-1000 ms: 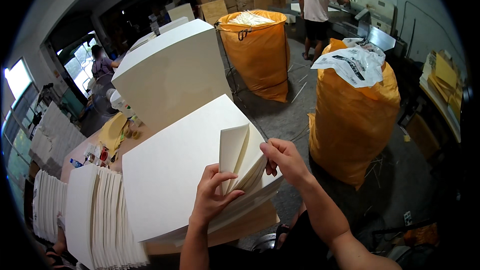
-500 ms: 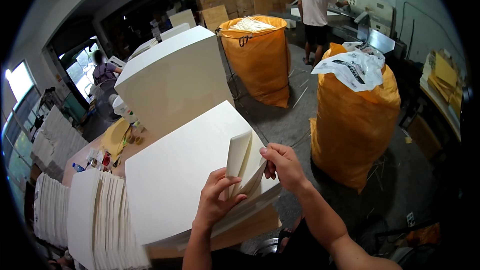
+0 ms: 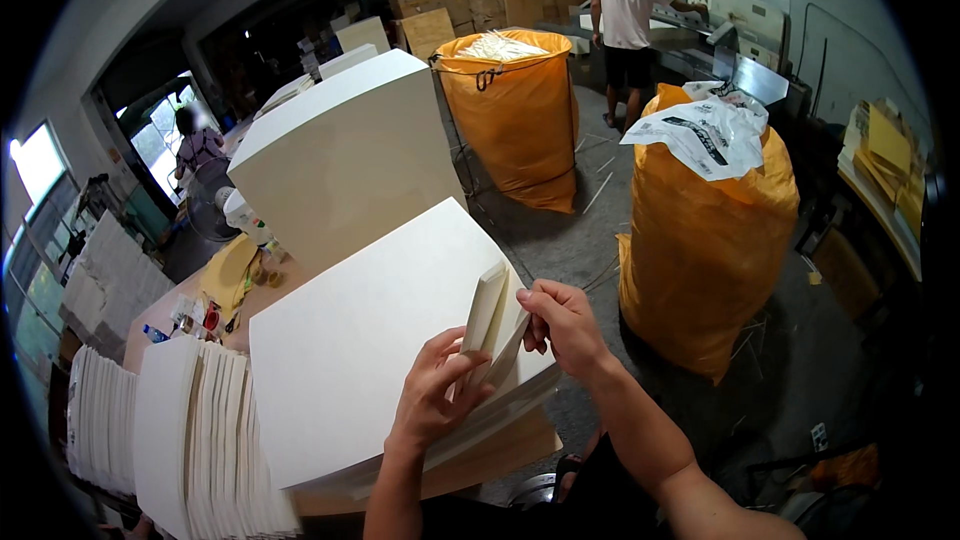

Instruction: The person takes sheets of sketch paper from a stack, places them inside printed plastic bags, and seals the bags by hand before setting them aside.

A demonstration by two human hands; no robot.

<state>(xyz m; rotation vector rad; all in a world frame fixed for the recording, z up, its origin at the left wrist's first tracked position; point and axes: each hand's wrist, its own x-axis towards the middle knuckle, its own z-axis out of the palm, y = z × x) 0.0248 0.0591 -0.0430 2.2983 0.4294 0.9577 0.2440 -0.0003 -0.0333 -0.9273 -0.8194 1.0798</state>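
Note:
A folded piece of white paper [image 3: 486, 306] stands tilted between my hands, its layers parted by a narrow gap. My left hand [image 3: 432, 392] grips its lower part, with the fingers around the near side. At the right edge of the paper, my right hand [image 3: 566, 328] pinches with thumb and fingertips. Both hands are over the right part of a broad stack of large white sheets [image 3: 350, 350]. The inner folds of the paper are partly hidden by my fingers.
A taller paper stack [image 3: 350, 155] rises beyond. Upright sheet bundles [image 3: 165, 430] stand at left, near yellow paper [image 3: 228, 275] and small table items. Two orange sacks [image 3: 510, 140] [image 3: 705, 250] stand on the floor at right. Two people [image 3: 628, 5] [image 3: 197, 145] are farther off.
The folded paper has turned narrower to my view and shifted slightly right, its gap smaller. My left hand has moved a little with it. The person at far left has turned.

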